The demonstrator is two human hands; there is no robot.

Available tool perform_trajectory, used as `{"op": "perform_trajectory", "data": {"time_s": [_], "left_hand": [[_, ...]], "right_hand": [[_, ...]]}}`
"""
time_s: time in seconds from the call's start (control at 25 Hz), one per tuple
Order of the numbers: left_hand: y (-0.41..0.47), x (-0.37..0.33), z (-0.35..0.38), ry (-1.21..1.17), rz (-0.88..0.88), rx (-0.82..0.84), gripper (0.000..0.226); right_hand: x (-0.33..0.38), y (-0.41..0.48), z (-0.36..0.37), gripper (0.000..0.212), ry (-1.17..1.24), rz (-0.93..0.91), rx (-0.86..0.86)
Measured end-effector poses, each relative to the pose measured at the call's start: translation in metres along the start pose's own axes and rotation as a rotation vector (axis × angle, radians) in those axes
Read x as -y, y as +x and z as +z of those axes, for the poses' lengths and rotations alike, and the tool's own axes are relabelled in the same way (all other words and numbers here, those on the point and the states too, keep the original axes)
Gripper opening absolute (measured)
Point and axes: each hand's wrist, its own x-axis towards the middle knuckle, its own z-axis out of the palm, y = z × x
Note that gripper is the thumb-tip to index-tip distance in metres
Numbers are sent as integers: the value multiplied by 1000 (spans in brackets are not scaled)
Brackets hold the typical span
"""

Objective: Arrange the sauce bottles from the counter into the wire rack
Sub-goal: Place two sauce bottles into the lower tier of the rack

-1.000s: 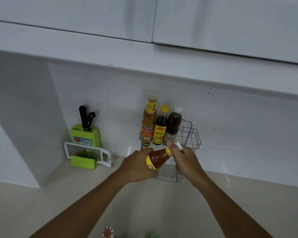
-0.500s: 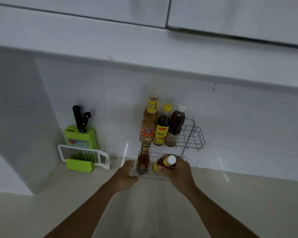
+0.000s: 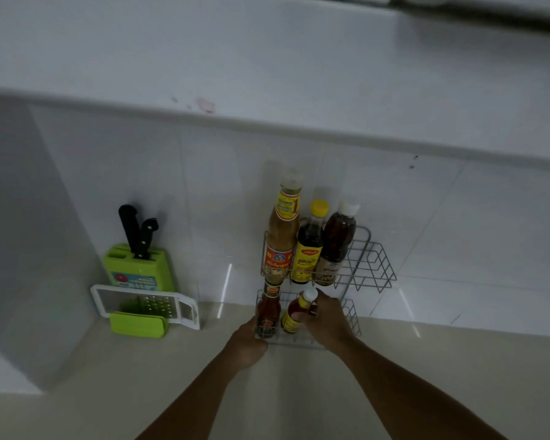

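A: Where's the bottle?
B: The right hand (image 3: 326, 322) grips a white-capped sauce bottle (image 3: 296, 312) in the wire rack (image 3: 367, 265) (lower tier).
A: And the left hand (image 3: 246, 342)?
B: Curled against the rack's front corner; grip unclear.

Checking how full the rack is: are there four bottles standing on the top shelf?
No, the top shelf of the wire rack holds three bottles: a tall one, a yellow-capped one and a white-capped one.

The wire rack (image 3: 367, 265) has open room on its upper tier's right half, beside three bottles (image 3: 308, 246) crowding the left; the lower tier's left holds two bottles; bare counter (image 3: 458, 376) spreads right; a grater (image 3: 146, 304) and knife block (image 3: 140, 268) stand left.
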Motion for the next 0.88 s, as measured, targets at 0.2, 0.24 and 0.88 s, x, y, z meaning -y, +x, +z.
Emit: {"op": "perform_trajectory", "data": {"time_s": [0.2,0.24,0.88], "left_hand": [[5,3,-6,19,10,-16,85],[4,4,-7,20,13,-16,85],[-54,-42,-23,184,40,93,65]], "right_hand": [[0,20,9,44,-82,45,73],[-2,22,12,45,-90,44,85],[2,-22,-1,84,71,-23,-32]]}}
